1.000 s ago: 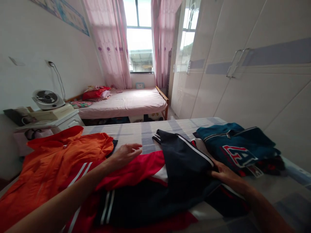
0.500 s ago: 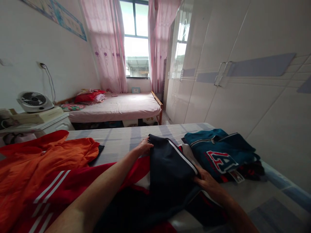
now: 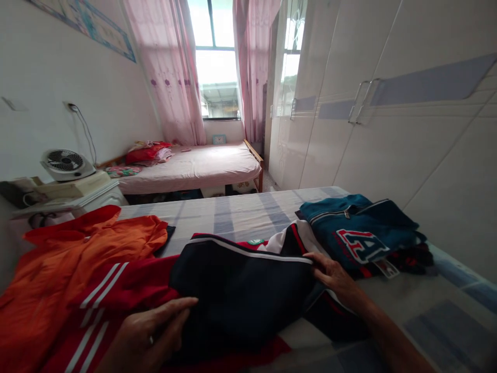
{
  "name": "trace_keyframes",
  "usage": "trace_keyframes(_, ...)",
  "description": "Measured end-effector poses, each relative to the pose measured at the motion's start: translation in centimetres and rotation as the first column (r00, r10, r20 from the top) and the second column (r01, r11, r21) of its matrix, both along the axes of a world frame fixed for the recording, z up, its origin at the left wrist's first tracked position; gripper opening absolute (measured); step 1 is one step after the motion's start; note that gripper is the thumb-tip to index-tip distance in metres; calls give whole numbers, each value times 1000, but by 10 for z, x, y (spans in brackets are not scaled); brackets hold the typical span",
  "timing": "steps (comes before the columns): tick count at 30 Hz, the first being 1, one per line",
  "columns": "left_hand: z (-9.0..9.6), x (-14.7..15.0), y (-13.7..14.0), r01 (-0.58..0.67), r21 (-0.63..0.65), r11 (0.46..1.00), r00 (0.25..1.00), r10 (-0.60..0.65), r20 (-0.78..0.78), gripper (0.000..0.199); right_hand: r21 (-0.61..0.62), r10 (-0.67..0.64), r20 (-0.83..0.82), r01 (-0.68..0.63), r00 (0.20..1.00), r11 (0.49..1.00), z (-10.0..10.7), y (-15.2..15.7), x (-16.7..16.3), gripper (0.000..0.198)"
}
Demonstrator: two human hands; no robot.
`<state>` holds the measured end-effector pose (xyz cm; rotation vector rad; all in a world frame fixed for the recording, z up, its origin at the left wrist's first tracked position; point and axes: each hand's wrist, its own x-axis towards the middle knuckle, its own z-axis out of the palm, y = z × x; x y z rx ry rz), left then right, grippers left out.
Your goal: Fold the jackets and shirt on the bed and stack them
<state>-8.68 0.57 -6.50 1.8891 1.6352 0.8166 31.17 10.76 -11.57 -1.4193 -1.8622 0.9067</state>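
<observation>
A dark navy garment point(image 3: 240, 295) with a white stripe along its far edge lies folded over before me. My right hand point(image 3: 332, 274) pinches its right end, at the tip of the white stripe. At the near left edge, my left hand point(image 3: 155, 329) has its fingers stretched out, with the fingertips touching the navy cloth. Red cloth with paired white stripes point(image 3: 112, 285) spreads out on the left, partly under the navy piece. White and red cloth point(image 3: 285, 238) shows behind the navy one.
An orange jacket point(image 3: 97, 254) lies at the left. Folded teal clothing point(image 3: 361, 228) with a letter patch sits at the right, on the checked bedsheet point(image 3: 225, 212). Farther off are a fan point(image 3: 66, 163), a pink bed point(image 3: 202, 166) and white wardrobes point(image 3: 373, 155).
My left hand has let go of the far corner and come down to the near left edge. The navy cloth now lies flatter and reaches farther left. My right hand keeps its hold.
</observation>
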Motion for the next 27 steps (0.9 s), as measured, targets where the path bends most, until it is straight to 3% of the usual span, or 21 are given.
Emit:
trace_keyframes(2,-5,-8,-3,-85,43,995,995,87,-43,39,-4,-2,13,2,1000,1000,0,1,0,36)
trace_keyframes(4,4,-9,12,-175,186,967,973,198,-118,39,-14,-5,24,5,1000,1000,2,1,0,39)
trace_keyframes(5,11,-7,25,-169,265,949,962,217,-165,38,-21,-9,30,9,1000,1000,3,1,-1,40)
trace_keyframes(7,24,-4,57,-42,347,937,948,148,-284,39,-35,-13,41,15,999,999,5,0,-2,41)
trace_keyframes(11,28,6,118,303,156,940,856,-196,-479,56,-31,-9,62,11,998,999,7,-2,-2,41)
trace_keyframes(13,24,12,136,378,44,925,808,-306,-504,64,-9,-7,92,8,996,1000,12,-1,-1,38)
trace_keyframes(15,23,16,142,395,-3,919,785,-339,-519,58,57,-30,147,22,989,998,20,5,0,34)
trace_keyframes(18,34,20,127,398,7,917,758,-325,-565,29,286,-110,280,27,954,958,38,24,-6,33)
trace_keyframes(21,53,18,89,430,33,902,732,-327,-597,21,473,-143,502,-133,853,871,48,52,-20,37)
trace_keyframes(23,64,14,58,475,18,880,722,-378,-579,23,482,-171,658,-236,733,844,48,72,-30,38)
trace_keyframes(27,64,8,10,552,-66,831,714,-512,-477,22,381,-193,832,-283,520,880,37,103,-43,27)
